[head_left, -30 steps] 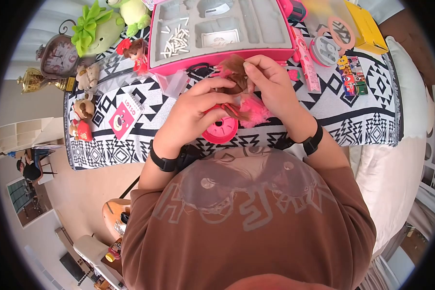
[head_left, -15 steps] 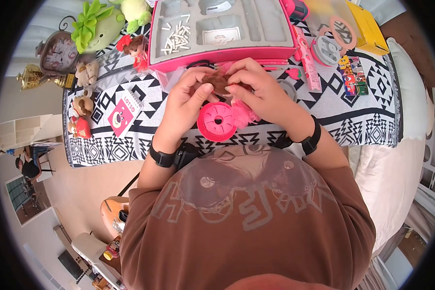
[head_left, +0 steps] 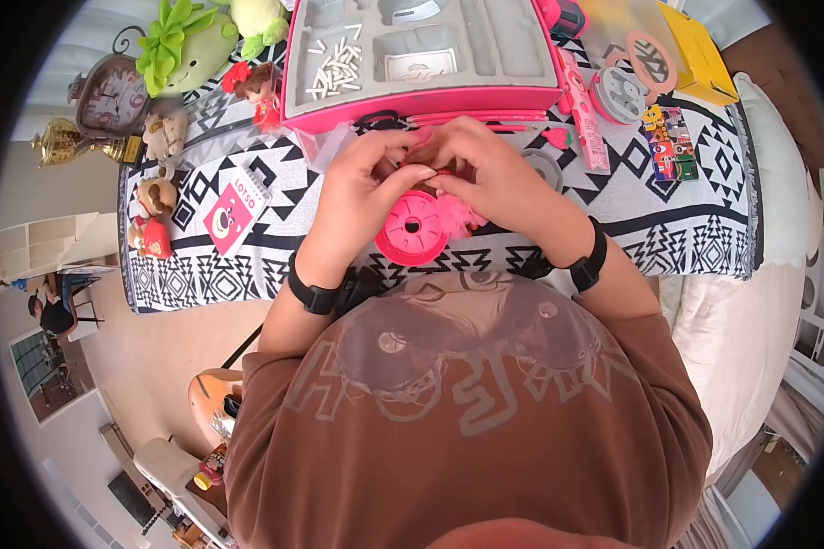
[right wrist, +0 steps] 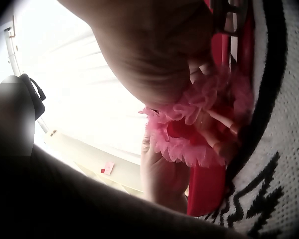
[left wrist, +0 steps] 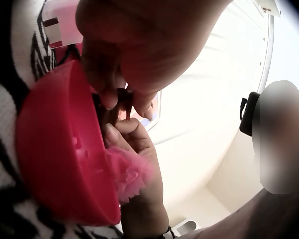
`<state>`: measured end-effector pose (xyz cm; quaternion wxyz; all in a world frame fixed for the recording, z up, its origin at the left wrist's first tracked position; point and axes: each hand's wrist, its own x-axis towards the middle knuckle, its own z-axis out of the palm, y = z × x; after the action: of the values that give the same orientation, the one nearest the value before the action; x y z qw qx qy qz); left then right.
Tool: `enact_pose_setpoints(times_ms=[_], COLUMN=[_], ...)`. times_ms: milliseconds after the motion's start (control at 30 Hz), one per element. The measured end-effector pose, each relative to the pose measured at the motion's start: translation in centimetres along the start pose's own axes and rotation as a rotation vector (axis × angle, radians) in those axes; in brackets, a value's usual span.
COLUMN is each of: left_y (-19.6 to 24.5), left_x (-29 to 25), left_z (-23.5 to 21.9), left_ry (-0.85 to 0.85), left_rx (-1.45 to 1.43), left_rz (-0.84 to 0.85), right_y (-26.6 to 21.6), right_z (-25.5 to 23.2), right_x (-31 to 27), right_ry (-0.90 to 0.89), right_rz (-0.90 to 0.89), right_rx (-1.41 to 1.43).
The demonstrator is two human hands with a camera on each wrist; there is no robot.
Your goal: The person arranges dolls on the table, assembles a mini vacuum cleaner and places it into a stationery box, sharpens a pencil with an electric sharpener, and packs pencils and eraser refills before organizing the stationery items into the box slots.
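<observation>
We note left hand (head_left: 348, 197) and right hand (head_left: 513, 188) pinching brown hair (left wrist: 109, 115) of the doll (right wrist: 187, 107) at the pink bowl's (head_left: 395, 242) right far side; uneven tugging could slip strands loose or knock the bowl over.

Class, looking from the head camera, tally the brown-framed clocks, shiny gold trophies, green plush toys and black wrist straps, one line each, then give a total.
Brown-framed clock: 1
Shiny gold trophy: 1
Green plush toys: 2
Black wrist straps: 2
Total: 6
</observation>
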<state>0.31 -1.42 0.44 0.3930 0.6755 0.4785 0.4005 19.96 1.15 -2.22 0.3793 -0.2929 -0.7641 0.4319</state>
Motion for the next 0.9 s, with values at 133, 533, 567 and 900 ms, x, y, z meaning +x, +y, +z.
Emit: enact_pose_setpoints(times_ms=[133, 533, 567, 900], left_y=[-0.9, -0.7, -0.6, 0.2], left_x=[-0.1, -0.1, -0.1, -0.3], left_z=[0.2, 0.7, 0.7, 0.5], left_ry=[0.08, 0.023, 0.023, -0.035], left_rx=[0.016, 0.168, 0.168, 0.394], left_rz=[-0.032, 0.049, 0.048, 0.28], right_y=[-0.7, -0.9, -1.0, -1.0], right_z=[-0.2, -0.1, -0.1, -0.1], right_x=[0.1, 0.1, 0.1, 0.0], right_ry=[-0.022, -0.001, -0.013, 0.003], right_rz=[0.218, 0.169, 0.17, 0.197], right_rx=[-0.029, -0.019, -0.053, 0.072])
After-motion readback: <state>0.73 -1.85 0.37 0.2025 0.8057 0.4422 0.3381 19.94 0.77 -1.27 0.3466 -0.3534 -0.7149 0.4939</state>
